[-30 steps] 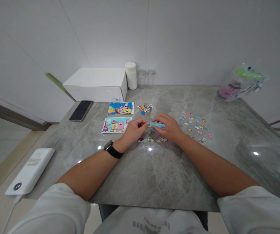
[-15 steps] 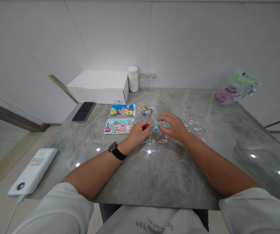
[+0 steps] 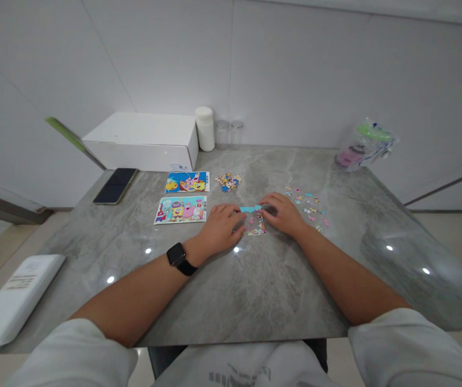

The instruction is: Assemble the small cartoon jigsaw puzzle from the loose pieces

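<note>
In the head view, the left hand [image 3: 221, 228], pinched half a second ago, now has thumb and fingers apart beside the blue strip's [image 3: 249, 209] left end. The strip lies between the hands, more exposed than before. The right hand [image 3: 282, 213] curves at its right end; whether its fingertips clamp it, I cannot tell. Loose pieces [image 3: 312, 218] lie right; a pile [image 3: 228, 183], two cards [image 3: 180, 210] and a box [image 3: 140, 153] stand clear, beyond or left. The hands partly hide the puzzle [image 3: 258, 231]; its joins are too small to read. The power bank [image 3: 17, 301] is cut off.
</note>
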`<state>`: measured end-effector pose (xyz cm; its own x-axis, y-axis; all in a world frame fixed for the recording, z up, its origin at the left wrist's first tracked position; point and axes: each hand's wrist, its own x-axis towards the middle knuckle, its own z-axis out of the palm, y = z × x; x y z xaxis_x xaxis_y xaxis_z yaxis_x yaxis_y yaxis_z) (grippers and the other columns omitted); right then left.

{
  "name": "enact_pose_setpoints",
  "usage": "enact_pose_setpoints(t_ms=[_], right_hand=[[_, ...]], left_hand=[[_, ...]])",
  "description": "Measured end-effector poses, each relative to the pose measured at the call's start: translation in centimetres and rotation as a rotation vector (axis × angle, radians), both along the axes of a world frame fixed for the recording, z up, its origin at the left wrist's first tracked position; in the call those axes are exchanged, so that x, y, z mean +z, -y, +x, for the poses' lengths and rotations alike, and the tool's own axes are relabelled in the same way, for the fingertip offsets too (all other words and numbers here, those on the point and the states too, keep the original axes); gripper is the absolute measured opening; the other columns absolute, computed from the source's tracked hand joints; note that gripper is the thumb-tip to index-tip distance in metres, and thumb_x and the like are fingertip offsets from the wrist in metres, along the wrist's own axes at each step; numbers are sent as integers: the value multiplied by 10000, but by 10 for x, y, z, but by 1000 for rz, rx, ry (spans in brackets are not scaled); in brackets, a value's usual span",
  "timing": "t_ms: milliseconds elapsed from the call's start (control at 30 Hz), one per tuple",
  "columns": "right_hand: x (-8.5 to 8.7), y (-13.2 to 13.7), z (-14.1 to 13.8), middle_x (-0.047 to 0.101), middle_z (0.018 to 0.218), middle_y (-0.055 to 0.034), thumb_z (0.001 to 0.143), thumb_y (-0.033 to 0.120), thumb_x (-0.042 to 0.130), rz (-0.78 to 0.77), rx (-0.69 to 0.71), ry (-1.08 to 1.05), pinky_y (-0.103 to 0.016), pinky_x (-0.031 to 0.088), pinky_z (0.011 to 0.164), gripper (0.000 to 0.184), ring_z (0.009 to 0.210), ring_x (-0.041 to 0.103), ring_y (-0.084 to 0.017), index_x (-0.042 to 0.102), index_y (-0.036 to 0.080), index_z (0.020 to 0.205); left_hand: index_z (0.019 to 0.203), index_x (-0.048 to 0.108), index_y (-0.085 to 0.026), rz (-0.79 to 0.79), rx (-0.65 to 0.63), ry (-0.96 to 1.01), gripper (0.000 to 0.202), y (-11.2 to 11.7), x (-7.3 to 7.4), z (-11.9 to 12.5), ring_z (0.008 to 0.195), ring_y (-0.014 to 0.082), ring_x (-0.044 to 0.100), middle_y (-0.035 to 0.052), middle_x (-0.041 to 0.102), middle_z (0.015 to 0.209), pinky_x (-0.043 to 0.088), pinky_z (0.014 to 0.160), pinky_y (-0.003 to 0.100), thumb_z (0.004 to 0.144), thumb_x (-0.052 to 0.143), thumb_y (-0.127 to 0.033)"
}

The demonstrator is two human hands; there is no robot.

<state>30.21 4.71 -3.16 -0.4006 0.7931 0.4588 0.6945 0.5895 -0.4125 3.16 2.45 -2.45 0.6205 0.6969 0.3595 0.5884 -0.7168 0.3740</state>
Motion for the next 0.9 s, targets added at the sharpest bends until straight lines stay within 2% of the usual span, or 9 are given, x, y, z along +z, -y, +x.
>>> enact_pose_setpoints(t_ms=[133, 333, 467, 667, 900], right_hand=[[-10, -4, -1, 716, 1066, -94, 915, 276, 706, 14, 13, 35, -418, 529, 914, 157, 999, 664, -255, 743, 234, 1062], [-16, -6, -5, 716, 1146, -91, 910, 306, 734, -3, 37, 97, -443, 502, 968, 169, 1060, 662, -268, 762, 259, 1070], [-14, -5, -7, 716, 1176, -92, 911, 313, 739, -16, 27, 122, -450, 480, 998, 172, 1090, 656, -273, 778, 261, 1070], [-9, -2, -10, 701, 1236, -104, 904, 316, 753, 4, 9, 166, -474, 470, 1020, 167, 1136, 639, -291, 787, 259, 1057], [-14, -3, -6, 688, 1259, -105, 920, 316, 735, 18, 16, 163, -477, 480, 1026, 173, 1144, 638, -287, 788, 268, 1077]], left_hand=[[1305, 719, -263, 26, -46, -78, 390, 4, 2, 2, 1260, 313, 551, 130, 624, 1345, 417, 1112, 527, 1024, 567, -487], [1344, 717, -297, 24, -74, -149, 450, 8, 8, 3, 1282, 312, 524, 122, 604, 1380, 358, 1182, 567, 1043, 503, -554], [1341, 721, -312, 1, -71, -160, 449, 8, 8, 4, 1308, 309, 518, 115, 603, 1384, 313, 1214, 588, 1046, 493, -563], [1315, 737, -308, -7, -90, -147, 432, 7, 8, 4, 1309, 302, 521, 111, 608, 1389, 330, 1205, 568, 1044, 505, -552], [1350, 706, -298, -1, -120, -174, 439, 8, 8, 4, 1365, 307, 514, 81, 625, 1460, 294, 1225, 591, 1061, 480, -540]])
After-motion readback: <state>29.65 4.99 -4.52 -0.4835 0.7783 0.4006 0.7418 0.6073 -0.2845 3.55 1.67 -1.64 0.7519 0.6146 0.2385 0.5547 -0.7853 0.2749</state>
